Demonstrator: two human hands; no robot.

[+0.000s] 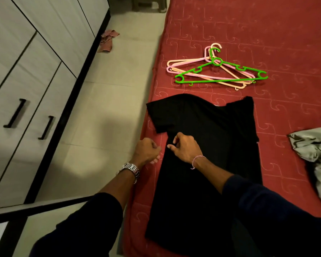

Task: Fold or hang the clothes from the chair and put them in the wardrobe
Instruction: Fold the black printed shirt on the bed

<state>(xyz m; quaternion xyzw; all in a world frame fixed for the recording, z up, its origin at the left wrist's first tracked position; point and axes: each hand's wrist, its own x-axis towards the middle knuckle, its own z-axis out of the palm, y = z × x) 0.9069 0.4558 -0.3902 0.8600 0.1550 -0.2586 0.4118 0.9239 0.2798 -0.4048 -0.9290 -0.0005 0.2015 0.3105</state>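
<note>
— On the red mattress (267,25), near its left edge, lies the black T-shirt (208,154). What are the hands doing?

— The right hand (185,148) pinches the shirt's left side at the waist; the left hand (146,151) is curled just beside it, off the cloth, seemingly holding nothing.

— Risks?

— Dragging that side over unevenly could bunch the sleeve or slide the hem off the mattress edge onto the floor.

— Room to work?

— Plenty rightward; the hangers (217,69) lie well beyond the collar and the grey garment (315,149) sits far right. The wardrobe (26,71) stands closed across the floor strip.
</note>
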